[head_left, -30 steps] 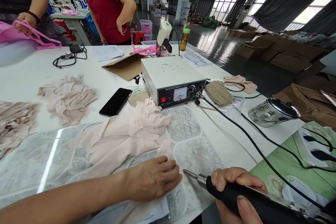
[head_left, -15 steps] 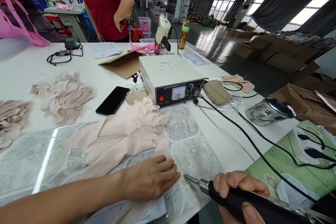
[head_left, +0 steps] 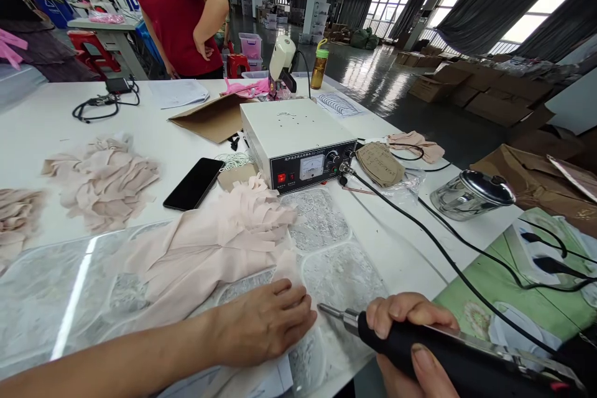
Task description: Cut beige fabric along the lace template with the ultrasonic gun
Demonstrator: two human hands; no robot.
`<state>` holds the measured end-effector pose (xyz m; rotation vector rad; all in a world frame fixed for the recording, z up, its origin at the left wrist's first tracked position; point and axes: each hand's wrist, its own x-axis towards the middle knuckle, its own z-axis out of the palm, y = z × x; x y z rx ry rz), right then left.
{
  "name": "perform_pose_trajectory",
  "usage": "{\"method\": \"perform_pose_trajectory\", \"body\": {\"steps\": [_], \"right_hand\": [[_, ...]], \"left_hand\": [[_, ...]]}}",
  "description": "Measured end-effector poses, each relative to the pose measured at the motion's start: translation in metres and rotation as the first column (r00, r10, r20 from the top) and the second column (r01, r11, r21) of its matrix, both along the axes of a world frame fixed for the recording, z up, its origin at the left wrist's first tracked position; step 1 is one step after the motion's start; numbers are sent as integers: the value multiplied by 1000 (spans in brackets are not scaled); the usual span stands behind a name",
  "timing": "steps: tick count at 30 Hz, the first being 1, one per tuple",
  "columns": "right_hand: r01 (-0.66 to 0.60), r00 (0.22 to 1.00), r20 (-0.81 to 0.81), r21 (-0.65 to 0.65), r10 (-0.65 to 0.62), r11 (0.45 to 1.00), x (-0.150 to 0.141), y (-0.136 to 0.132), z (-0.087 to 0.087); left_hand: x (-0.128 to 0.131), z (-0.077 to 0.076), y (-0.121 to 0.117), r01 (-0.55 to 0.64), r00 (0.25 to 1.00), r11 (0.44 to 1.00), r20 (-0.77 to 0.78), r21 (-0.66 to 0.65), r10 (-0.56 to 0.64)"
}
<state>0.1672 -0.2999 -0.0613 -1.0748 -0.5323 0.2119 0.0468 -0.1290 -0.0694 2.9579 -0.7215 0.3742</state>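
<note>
My left hand [head_left: 268, 323] rests on the clear patterned mat [head_left: 342, 273], its fingers bent and close together on a thin pale pink fabric strip [head_left: 287, 266]. The strip shows above the fingers; what lies under them is hidden. My right hand [head_left: 410, 317] is wrapped round an ultrasonic welding handpiece [head_left: 459, 357] with a black body. Its metal tip points left and sits just right of my left fingertips, apart from them. Beyond my left hand lies a heap of pale pink fabric pieces [head_left: 209, 236]. Printed paper [head_left: 278, 376] shows beneath the mat's near edge.
A welding generator [head_left: 308, 165] stands ahead, its cable [head_left: 433, 230] running right. Left of it lie a phone [head_left: 193, 183] and more fabric cuttings [head_left: 105, 180]. A lidded glass jar [head_left: 471, 196] stands near the right edge. A person in red [head_left: 172, 6] stands across the table.
The whole view has shifted slightly left. Both hands keep about the same pose, with the handpiece tip a little higher beside my left fingers. Pink cloth at far left has mostly left the view.
</note>
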Motion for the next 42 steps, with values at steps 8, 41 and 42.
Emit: {"method": "perform_pose_trajectory", "body": {"steps": [8,41,42], "right_hand": [[-60,998,11,1,60,998,3,2,0],[-93,996,15,116,92,989,12,20,-13],[-88,996,10,114,87,990,12,20,-12]], "left_hand": [[-1,-1,-1,-3,1000,1000,23,-13,3],[-8,-12,-2,-42,992,994,119,104,30],[-8,-12,-2,-43,992,994,124,98,31]]}}
